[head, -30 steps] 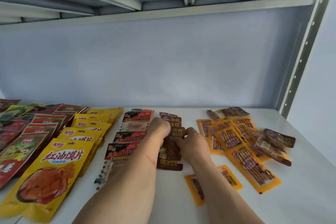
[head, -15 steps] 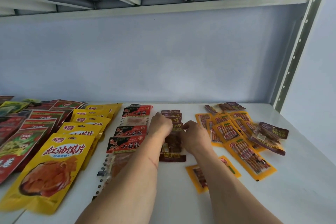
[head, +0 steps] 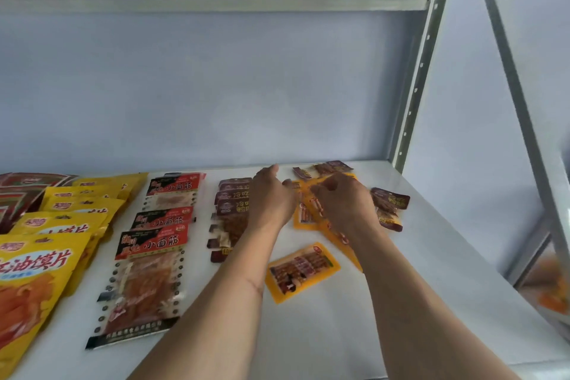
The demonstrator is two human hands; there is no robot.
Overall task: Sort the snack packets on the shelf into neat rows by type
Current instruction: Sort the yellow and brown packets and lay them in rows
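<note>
Reaching over flat glossy orange packets point(head: 303, 271), both hands: left hand point(head: 271, 197), right hand point(head: 342, 203).

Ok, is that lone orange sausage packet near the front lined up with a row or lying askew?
Askew. The lone orange sausage packet lies flat, turned at an angle on the white shelf, apart from the orange pile.

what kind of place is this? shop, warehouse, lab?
Probably a stockroom or a mock retail setup: a bare white metal shelf with a perforated upright, stocked only with snack packets laid in rows by type. No price tags in view.
</note>
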